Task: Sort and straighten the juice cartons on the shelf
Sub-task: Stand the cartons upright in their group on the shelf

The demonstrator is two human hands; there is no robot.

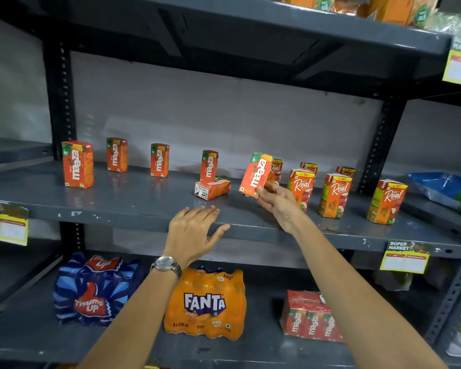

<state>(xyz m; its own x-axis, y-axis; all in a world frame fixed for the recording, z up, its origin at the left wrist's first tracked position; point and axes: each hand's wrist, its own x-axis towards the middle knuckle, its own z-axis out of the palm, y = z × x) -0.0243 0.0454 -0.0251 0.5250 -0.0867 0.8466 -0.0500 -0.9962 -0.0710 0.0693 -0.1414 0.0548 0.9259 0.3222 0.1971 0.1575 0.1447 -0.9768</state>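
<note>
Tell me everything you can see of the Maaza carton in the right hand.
The Maaza carton is a small box, apparently printed card, orange-red with white lettering running up its face and a green patch at the top corner. It looks undamaged. It tilts to the right, lifted off the middle shelf. The right hand holds it by the lower end, fingers beneath and behind. It partly hides a Real carton standing behind.

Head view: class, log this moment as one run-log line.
right hand: holds tilted Maaza carton | left hand: open, empty, at shelf edge | toppled Maaza carton: lying flat
</note>
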